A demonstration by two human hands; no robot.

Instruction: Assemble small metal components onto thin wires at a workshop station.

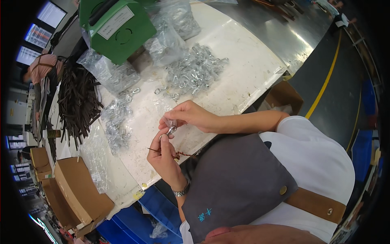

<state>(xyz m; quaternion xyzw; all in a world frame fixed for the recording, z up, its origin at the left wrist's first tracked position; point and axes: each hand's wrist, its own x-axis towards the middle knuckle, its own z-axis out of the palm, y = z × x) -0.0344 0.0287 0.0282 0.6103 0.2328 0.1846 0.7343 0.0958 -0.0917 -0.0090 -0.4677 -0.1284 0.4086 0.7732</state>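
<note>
My left hand, with a metal watch on its wrist, is closed on a small silver snap hook above the near edge of the white table. My right hand meets it from the right, its fingers pinched at the hook and a piece of clear plastic. A thin reddish-brown braided cord shows by the left hand. Beyond the hands lies a heap of silver metal hooks. More small metal pieces with clear plastic lie to the left.
A green machine stands at the far side beside clear bags of metal parts. Dark straps hang in a bundle at the left. Cardboard boxes and blue bins are at lower left. Another person bends over at far left.
</note>
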